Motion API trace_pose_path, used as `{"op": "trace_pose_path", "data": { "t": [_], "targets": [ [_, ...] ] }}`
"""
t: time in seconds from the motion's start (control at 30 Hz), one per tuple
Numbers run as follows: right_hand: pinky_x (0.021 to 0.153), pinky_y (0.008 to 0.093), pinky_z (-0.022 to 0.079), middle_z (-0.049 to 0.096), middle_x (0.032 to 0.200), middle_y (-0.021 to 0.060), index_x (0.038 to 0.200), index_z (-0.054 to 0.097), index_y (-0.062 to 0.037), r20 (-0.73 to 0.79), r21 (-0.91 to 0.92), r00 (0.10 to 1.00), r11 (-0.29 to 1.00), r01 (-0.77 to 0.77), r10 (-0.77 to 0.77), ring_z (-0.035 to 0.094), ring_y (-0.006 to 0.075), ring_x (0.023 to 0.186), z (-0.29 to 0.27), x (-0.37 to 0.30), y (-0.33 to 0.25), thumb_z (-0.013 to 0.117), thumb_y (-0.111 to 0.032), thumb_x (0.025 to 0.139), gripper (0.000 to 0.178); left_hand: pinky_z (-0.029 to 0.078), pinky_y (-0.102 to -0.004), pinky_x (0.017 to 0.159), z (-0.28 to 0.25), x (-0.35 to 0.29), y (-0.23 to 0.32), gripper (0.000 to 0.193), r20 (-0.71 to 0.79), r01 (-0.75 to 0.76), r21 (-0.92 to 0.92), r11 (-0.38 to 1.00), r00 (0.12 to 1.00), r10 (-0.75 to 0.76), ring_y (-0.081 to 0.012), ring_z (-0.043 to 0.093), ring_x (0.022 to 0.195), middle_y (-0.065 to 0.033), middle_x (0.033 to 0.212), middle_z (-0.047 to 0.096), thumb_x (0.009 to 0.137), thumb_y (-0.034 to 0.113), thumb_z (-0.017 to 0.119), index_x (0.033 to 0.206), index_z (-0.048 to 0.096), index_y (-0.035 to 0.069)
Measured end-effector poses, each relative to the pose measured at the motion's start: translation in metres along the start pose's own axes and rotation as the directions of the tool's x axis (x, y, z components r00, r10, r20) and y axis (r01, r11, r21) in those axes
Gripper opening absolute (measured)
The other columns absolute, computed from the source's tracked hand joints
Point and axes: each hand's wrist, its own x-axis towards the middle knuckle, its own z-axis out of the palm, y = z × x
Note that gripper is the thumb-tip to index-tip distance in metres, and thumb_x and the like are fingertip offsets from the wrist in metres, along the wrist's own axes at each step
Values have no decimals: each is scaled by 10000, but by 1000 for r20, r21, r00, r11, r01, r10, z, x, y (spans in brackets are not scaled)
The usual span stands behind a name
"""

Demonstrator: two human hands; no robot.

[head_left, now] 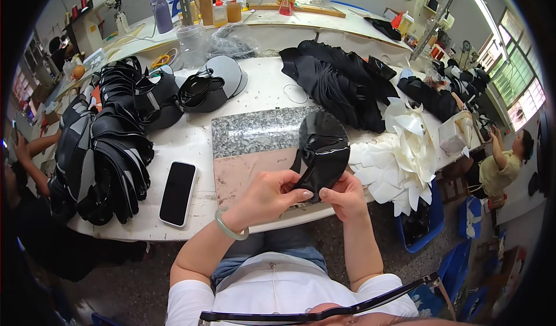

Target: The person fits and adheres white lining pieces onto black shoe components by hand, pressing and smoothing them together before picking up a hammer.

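Black shiny piece (325, 136) is held up by the near edge of the tabletop (178, 142), at the right side of the board (249, 172). Left hand (269, 197) and right hand (346, 197) pinch its bottom, maybe lining it up; next seems to need a steady hold.

Glossy black piece (325, 146) between both hands (260, 196)
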Motion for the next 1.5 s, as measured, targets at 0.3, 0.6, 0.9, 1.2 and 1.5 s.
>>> {"op": "trace_pose_path", "data": {
  "t": [0.3,0.6,0.9,1.2,1.5],
  "targets": [
    [694,254,536,691,903,101,1024,629,33,-80,171,997,985,10,3,663,140,784,15,16,7,677,-5,836,198,403,-231,501,-8,-9,-4,250,32,53,105,993,998,-57,-53,505,593,-25,674,603,849,199,715,892,641,-36],
    [822,325,535,661,1053,132,1083,602,27,-136,285,987,951,119,-83,654,205,947,44,9,24,663,9,843,249,426,-379,572,-13,-28,12,279,31,-140,328,934,990,137,-320,538,616,-168,702,548,852,238,679,821,574,-18],
    [756,293,548,675,993,107,1086,598,21,-94,384,978,913,-138,187,670,189,889,39,11,11,618,-79,903,209,413,-343,492,-32,-42,10,210,87,-227,415,881,974,210,-277,555,527,-157,644,569,858,179,681,779,624,-8],
    [821,263,506,603,1126,107,1211,487,27,150,271,988,960,-72,31,609,142,964,49,35,8,680,-50,851,416,414,-293,434,-22,-8,11,216,-458,-232,476,848,758,464,-209,534,417,-104,536,559,778,203,770,746,660,20],
    [874,288,499,615,1123,118,1229,486,43,198,281,977,951,-132,77,613,160,1000,51,60,-25,644,-8,867,398,507,-219,755,-45,-8,25,220,-143,-132,-312,941,986,91,-70,599,841,-54,916,662,905,79,638,1063,598,-69]
  ]
}}
